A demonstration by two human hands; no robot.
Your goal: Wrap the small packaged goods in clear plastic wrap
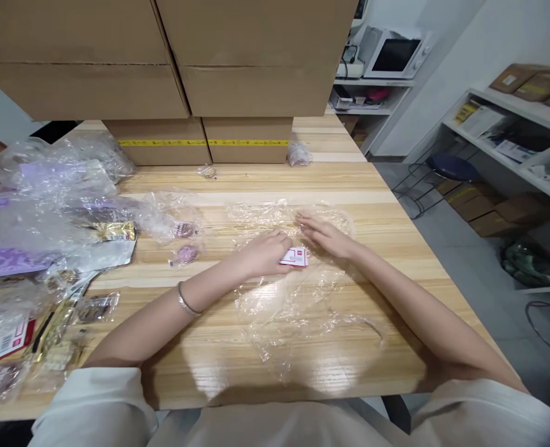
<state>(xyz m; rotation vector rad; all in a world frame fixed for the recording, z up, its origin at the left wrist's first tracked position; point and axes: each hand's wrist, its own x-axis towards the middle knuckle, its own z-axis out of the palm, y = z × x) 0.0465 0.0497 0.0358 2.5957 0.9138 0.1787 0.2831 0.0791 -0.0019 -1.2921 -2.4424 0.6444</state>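
Observation:
My left hand [266, 253] is closed around a small white-and-red packet [296, 256], whose printed end sticks out toward the right. Fingers stretched out and fairly flat, my right hand [325, 238] rests on a sheet of clear plastic film [284, 304] and holds nothing that shows. The wrinkled film spreads over the wooden table beneath both hands and down toward my body. To the left of my left hand lie two small wrapped round pieces, a pink one [187, 253] and a darker one [184, 230].
Cardboard boxes [251, 139] are stacked at the table's back. A heap of clear plastic bags [61, 186] covers the left side, with a gold packet [119, 231] and a white-and-red packet [12, 340]. A stool [452, 166] and shelves [521, 164] stand right of the table [396, 273].

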